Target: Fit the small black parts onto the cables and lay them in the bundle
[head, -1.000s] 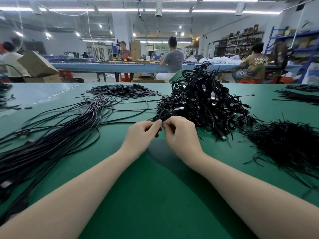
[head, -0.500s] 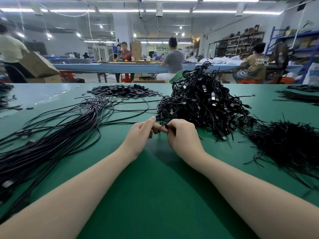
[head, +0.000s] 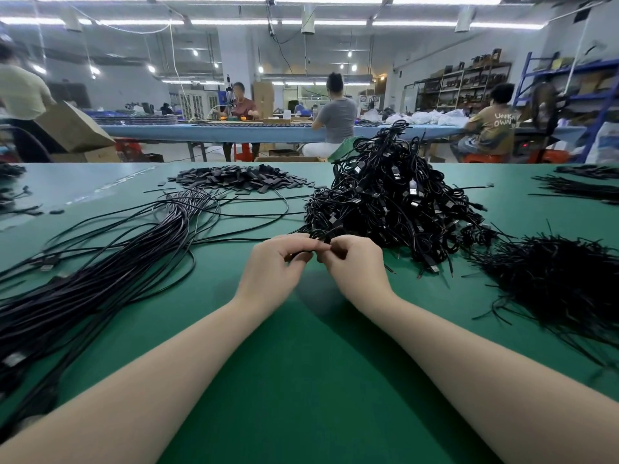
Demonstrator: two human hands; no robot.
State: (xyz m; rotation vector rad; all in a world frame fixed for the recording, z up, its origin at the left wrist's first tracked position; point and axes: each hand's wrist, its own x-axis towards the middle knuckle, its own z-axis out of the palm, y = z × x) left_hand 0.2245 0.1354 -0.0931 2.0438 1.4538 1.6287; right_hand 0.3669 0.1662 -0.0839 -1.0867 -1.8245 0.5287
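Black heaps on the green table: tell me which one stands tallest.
The tangled cable pile just beyond the right hand. It rises into a peak; the flat parts heap, combed bundle and wire heap lie low.

On the table [head: 301, 380] we have our left hand [head: 271, 272] and right hand [head: 356, 266] meeting in the middle. The laid-out bundle [head: 100, 279] lies to our left, the tangled cable heap [head: 395, 202] just behind the hands, the small parts [head: 241, 177] behind left, and loose short strands [head: 552, 279] to our right.

A green desk [head: 301, 380] fills the lower frame. On it: a long cable bundle [head: 83, 289] at left, small black parts [head: 241, 177] upper centre, a tangled cable heap [head: 395, 202] centre-right, black wire ties [head: 562, 283] at right.
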